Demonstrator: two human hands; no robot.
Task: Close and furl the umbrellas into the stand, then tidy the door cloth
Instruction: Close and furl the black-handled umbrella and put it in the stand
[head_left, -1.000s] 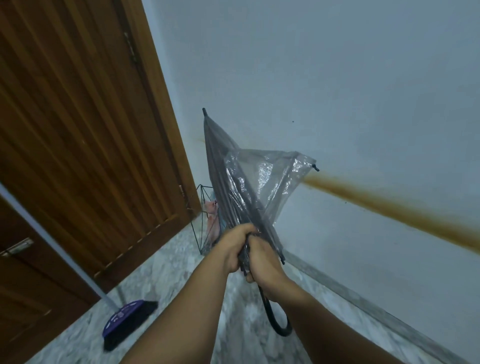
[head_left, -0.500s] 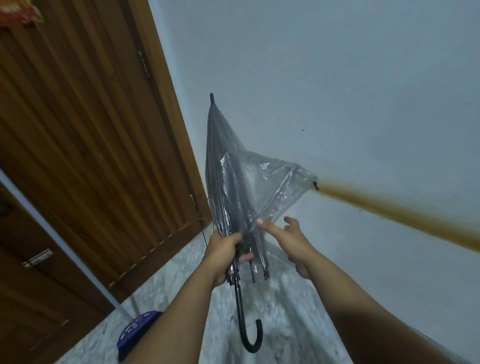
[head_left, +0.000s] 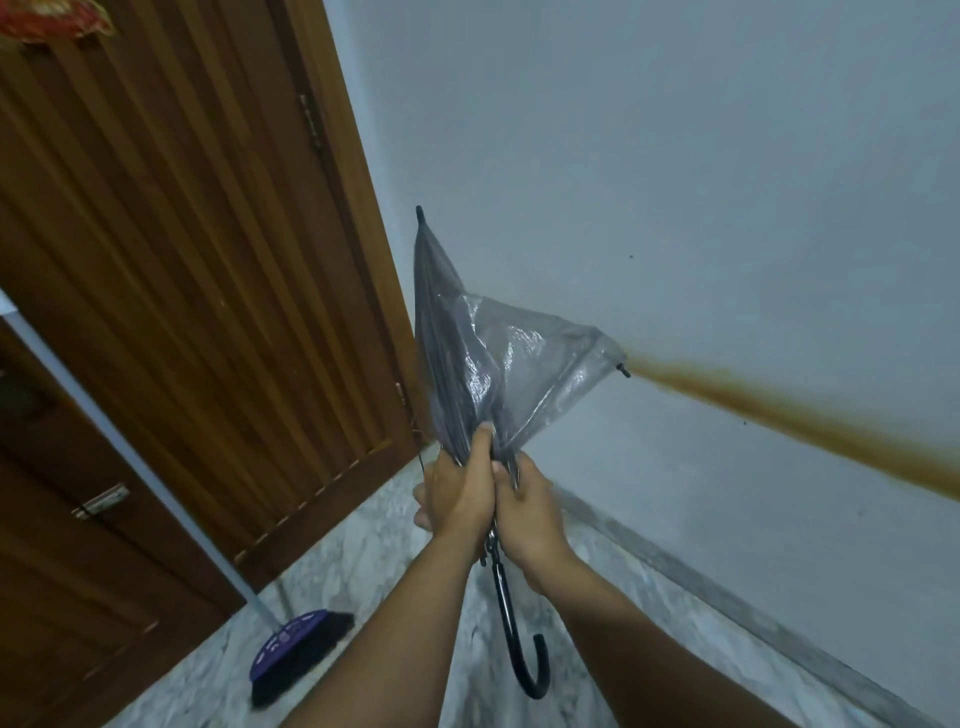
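A clear plastic umbrella (head_left: 467, 358) points tip-up in front of me, ribs folded in. One loose flap of its canopy (head_left: 550, 358) sticks out to the right. Its black hooked handle (head_left: 524, 660) hangs below my hands. My left hand (head_left: 457, 493) is wrapped around the gathered rib ends, thumb pressed up on the plastic. My right hand (head_left: 530, 514) grips the same bundle from the right, touching the left hand. The umbrella stand and the door cloth are hidden from view.
A wooden door (head_left: 197, 260) stands at the left. A purple broom head (head_left: 296, 649) with a pale pole leans on the marble floor (head_left: 363, 561) near it. The white wall (head_left: 675, 182) at the right carries a brown stain streak (head_left: 789, 415).
My right hand was open beside the canopy half a second ago; it has now closed on the gathered ribs next to my left hand. The umbrella sits slightly lower and the view shifted a little.
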